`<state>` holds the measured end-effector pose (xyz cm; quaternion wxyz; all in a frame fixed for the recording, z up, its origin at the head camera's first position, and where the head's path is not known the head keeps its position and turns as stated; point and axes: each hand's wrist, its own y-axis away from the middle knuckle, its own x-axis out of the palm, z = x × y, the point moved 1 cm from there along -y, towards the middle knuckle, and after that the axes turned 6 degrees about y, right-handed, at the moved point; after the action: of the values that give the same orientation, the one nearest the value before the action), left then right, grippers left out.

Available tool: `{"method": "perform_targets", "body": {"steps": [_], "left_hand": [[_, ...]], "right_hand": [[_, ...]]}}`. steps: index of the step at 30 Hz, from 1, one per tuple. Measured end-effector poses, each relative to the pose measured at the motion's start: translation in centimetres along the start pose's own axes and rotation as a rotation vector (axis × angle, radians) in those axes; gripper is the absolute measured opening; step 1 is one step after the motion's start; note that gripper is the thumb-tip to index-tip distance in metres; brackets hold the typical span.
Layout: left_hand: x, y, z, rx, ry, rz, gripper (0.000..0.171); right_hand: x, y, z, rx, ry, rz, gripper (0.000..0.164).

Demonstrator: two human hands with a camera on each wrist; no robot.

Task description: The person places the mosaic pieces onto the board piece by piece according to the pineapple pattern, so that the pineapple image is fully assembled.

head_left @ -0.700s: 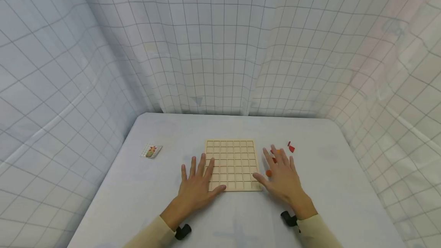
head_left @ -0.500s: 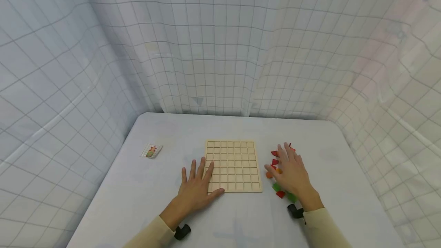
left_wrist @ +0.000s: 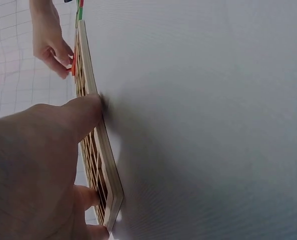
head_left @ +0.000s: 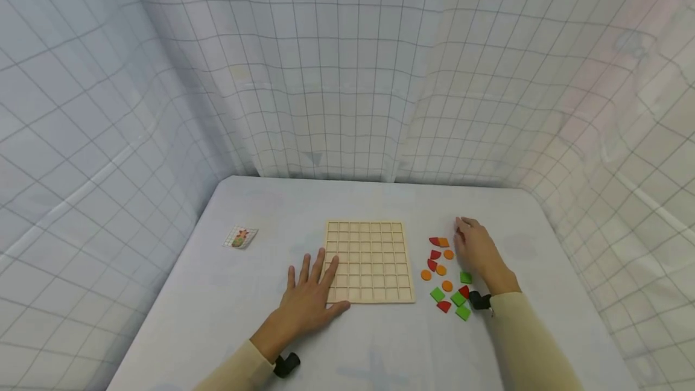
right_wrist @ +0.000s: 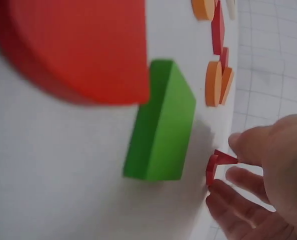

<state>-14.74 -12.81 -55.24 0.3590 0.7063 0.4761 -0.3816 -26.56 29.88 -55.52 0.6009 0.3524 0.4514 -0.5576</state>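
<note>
My left hand (head_left: 305, 303) lies spread over the near left corner of a wooden grid board (head_left: 374, 261). In the left wrist view its thumb (left_wrist: 86, 112) presses on the board's front edge. Beyond the small coloured pieces, my right hand (head_left: 480, 252) has its fingers curled down at the table. The right wrist view shows a red piece (right_wrist: 211, 170) and a pointed red piece (right_wrist: 226, 157) between thumb and fingers. Beneath that wrist stand a green square piece (right_wrist: 166, 130) and a large-looking red quarter-round piece (right_wrist: 83, 45).
Several orange discs (head_left: 441, 270), red quarter-rounds (head_left: 436, 254) and green squares (head_left: 437, 294) lie scattered between the board and my right arm. A small picture card (head_left: 240, 237) with a grid lies at the left. Gridded white curtains (head_left: 347, 77) surround the white table (head_left: 374, 343).
My right hand has moved right and away, from over the pieces to beyond them, and its spread fingers have curled in. More pieces are uncovered. The left hand stays on the board.
</note>
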Motion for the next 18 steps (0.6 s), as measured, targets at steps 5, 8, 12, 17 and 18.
{"method": "perform_targets", "body": {"steps": [5, 8, 12, 17, 18], "left_hand": [[0.01, -0.06, 0.16, 0.007, 0.001, -0.004, 0.103], [0.07, -0.05, 0.22, 0.006, 0.005, -0.001, 0.103], [0.22, -0.05, 0.28, 0.004, 0.004, -0.003, 0.104], [0.28, 0.03, 0.39, 0.001, 0.005, -0.008, 0.104], [0.28, 0.05, 0.39, 0.001, 0.007, -0.008, 0.104]], "right_hand": [[-0.03, -0.89, -0.20, -0.040, -0.026, -0.076, 0.031], [0.12, -0.93, -0.26, -0.043, -0.043, -0.101, 0.021], [0.27, -0.90, -0.31, -0.023, -0.078, -0.116, 0.016], [0.45, -0.74, -0.43, -0.016, -0.118, -0.118, 0.012], [0.42, -0.67, -0.43, -0.016, -0.122, -0.113, 0.011]]}}
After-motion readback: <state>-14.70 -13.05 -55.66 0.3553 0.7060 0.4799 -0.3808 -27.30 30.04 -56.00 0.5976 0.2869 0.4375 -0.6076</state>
